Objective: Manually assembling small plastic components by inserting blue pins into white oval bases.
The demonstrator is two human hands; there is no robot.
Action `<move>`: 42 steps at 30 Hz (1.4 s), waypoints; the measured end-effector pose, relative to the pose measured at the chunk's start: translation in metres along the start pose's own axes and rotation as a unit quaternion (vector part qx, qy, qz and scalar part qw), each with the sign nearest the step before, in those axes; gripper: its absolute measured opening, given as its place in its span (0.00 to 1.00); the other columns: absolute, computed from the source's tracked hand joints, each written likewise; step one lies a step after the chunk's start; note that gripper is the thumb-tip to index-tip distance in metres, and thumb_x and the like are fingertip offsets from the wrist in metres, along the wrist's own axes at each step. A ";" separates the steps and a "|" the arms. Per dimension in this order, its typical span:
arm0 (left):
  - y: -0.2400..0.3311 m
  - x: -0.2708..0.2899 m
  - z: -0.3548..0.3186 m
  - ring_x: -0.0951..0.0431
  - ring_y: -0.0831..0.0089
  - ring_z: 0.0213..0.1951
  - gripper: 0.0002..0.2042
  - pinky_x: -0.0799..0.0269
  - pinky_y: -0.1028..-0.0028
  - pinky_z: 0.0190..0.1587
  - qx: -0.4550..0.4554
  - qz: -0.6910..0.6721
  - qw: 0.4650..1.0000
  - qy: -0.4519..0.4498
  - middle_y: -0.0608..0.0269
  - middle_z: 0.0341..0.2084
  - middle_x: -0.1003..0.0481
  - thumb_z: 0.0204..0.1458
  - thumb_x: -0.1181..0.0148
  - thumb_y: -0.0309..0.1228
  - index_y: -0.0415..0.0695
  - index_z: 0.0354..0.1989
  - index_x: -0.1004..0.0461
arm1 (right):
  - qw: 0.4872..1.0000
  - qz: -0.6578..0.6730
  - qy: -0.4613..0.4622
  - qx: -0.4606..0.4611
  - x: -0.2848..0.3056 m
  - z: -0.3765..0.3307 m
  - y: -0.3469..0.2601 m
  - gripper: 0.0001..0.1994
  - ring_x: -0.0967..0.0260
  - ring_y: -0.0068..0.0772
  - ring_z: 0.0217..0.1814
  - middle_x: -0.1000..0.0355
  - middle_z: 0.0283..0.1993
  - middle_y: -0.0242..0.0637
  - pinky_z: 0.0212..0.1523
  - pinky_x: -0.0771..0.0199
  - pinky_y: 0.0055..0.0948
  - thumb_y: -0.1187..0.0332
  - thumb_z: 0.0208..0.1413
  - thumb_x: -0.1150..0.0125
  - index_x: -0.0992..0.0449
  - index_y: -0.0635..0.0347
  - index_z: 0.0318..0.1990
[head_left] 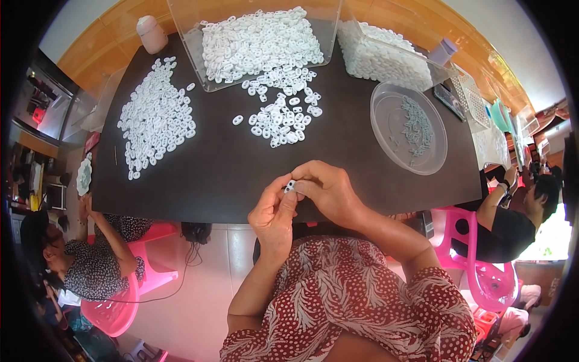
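Observation:
Just beyond the table's near edge, I hold up a small white oval plastic piece with two dark holes (290, 186). My left hand (272, 211) grips it between thumb and fingers. My right hand (329, 190) is closed in a pinch against the right side of the same piece; whatever lies between its fingertips is hidden. Farther in on the table, a loose heap of matching white pieces (280, 120) lies in front of my hands. To the right, a round clear plastic lid or shallow tray (381, 148) holds many tiny grey-green parts (417, 127), too small to name.
A large clear bin (208, 84) spills white pieces at the back; another filled box (386, 57) stands beside it. A wide pile of white pieces (158, 117) covers the left. A pink bottle (151, 34), purple-capped bottle (443, 51) and phone (449, 101) edge the table. People sit on both sides.

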State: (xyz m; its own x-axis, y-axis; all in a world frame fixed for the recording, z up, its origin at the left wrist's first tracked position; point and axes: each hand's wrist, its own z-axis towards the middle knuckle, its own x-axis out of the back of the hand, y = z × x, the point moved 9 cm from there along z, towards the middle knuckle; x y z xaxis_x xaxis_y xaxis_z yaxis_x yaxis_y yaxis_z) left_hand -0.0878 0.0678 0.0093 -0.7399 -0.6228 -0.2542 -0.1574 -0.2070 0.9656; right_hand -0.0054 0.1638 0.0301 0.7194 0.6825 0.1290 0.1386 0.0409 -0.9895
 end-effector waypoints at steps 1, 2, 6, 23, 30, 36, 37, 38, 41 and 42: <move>-0.001 0.000 0.000 0.30 0.84 0.26 0.12 0.36 0.85 0.26 0.004 -0.010 1.000 -0.001 0.64 0.26 0.25 0.56 0.45 0.23 0.34 0.48 0.29 | 1.000 0.001 0.002 0.001 0.001 -0.001 0.000 0.01 0.33 0.37 0.33 0.32 0.25 0.36 0.34 0.34 0.33 0.76 0.50 0.44 0.26 0.64 0.30; 0.000 -0.001 0.000 0.30 0.84 0.26 0.12 0.36 0.85 0.26 0.003 -0.009 1.000 -0.002 0.64 0.26 0.25 0.56 0.45 0.23 0.34 0.48 0.29 | 1.000 0.013 -0.005 0.004 0.001 -0.002 0.000 0.01 0.33 0.36 0.33 0.31 0.27 0.36 0.34 0.33 0.32 0.77 0.50 0.43 0.26 0.64 0.31; -0.002 -0.003 0.002 0.30 0.83 0.27 0.11 0.35 0.84 0.27 0.022 -0.062 0.998 -0.002 0.64 0.27 0.25 0.56 0.46 0.23 0.34 0.47 0.29 | 0.977 -0.125 -0.010 0.172 0.003 -0.006 -0.017 0.07 0.33 0.28 0.33 0.30 0.29 0.36 0.32 0.31 0.25 0.79 0.50 0.42 0.26 0.65 0.38; 0.002 -0.008 0.002 0.30 0.81 0.28 0.08 0.33 0.82 0.32 0.063 -0.143 0.987 0.043 0.62 0.30 0.25 0.56 0.47 0.22 0.31 0.42 0.27 | 0.894 -0.240 0.111 0.362 0.008 -0.031 -0.049 0.15 0.36 0.38 0.33 0.30 0.34 0.38 0.30 0.32 0.31 0.78 0.36 0.35 0.24 0.64 0.37; 0.003 -0.003 0.005 0.31 0.83 0.26 0.08 0.36 0.84 0.28 0.012 -0.034 0.999 0.026 0.64 0.29 0.25 0.55 0.44 0.24 0.34 0.42 0.25 | 0.903 -0.225 0.104 0.351 0.011 -0.032 -0.043 0.15 0.34 0.37 0.32 0.28 0.34 0.39 0.30 0.32 0.31 0.77 0.38 0.33 0.24 0.64 0.39; 0.008 -0.003 0.003 0.32 0.84 0.27 0.09 0.37 0.84 0.28 -0.014 -0.058 0.998 0.011 0.65 0.31 0.25 0.55 0.43 0.25 0.34 0.43 0.26 | 0.927 -0.160 0.099 0.323 0.011 -0.032 -0.044 0.13 0.36 0.34 0.28 0.29 0.30 0.37 0.29 0.33 0.29 0.79 0.39 0.34 0.25 0.65 0.36; 0.008 -0.003 0.003 0.32 0.84 0.28 0.10 0.37 0.84 0.28 -0.013 -0.057 0.998 0.013 0.65 0.31 0.25 0.55 0.43 0.25 0.34 0.43 0.26 | 0.927 -0.160 0.100 0.323 0.012 -0.033 -0.044 0.13 0.36 0.34 0.28 0.29 0.30 0.37 0.29 0.33 0.29 0.79 0.39 0.34 0.25 0.65 0.36; 0.009 -0.004 0.002 0.32 0.84 0.28 0.10 0.37 0.84 0.28 -0.012 -0.057 0.998 0.012 0.65 0.31 0.25 0.55 0.43 0.25 0.34 0.43 0.26 | 0.934 -0.144 0.093 0.313 0.013 -0.033 -0.041 0.13 0.36 0.33 0.27 0.28 0.30 0.36 0.28 0.33 0.28 0.79 0.40 0.34 0.25 0.64 0.37; 0.010 -0.006 0.002 0.32 0.83 0.28 0.10 0.37 0.84 0.28 -0.010 -0.064 0.998 0.011 0.65 0.31 0.25 0.55 0.43 0.25 0.34 0.43 0.26 | 0.940 -0.126 0.086 0.306 0.014 -0.032 -0.040 0.13 0.36 0.31 0.27 0.28 0.29 0.35 0.28 0.34 0.27 0.79 0.40 0.34 0.26 0.63 0.37; 0.010 -0.007 0.002 0.32 0.83 0.28 0.10 0.37 0.84 0.28 -0.010 -0.053 0.999 0.008 0.65 0.31 0.25 0.56 0.43 0.25 0.34 0.44 0.26 | 0.939 -0.123 0.085 0.310 0.014 -0.033 -0.040 0.13 0.36 0.31 0.26 0.28 0.29 0.35 0.28 0.35 0.27 0.79 0.40 0.34 0.26 0.63 0.37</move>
State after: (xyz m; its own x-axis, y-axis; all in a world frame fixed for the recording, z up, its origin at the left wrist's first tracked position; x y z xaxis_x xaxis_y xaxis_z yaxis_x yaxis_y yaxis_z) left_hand -0.0857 0.0713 0.0212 -0.7092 -0.6085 -0.3560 -0.2207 -0.2879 0.9319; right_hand 0.0217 0.1481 0.0734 0.8226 0.4731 0.3153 -0.0703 0.6349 -0.7694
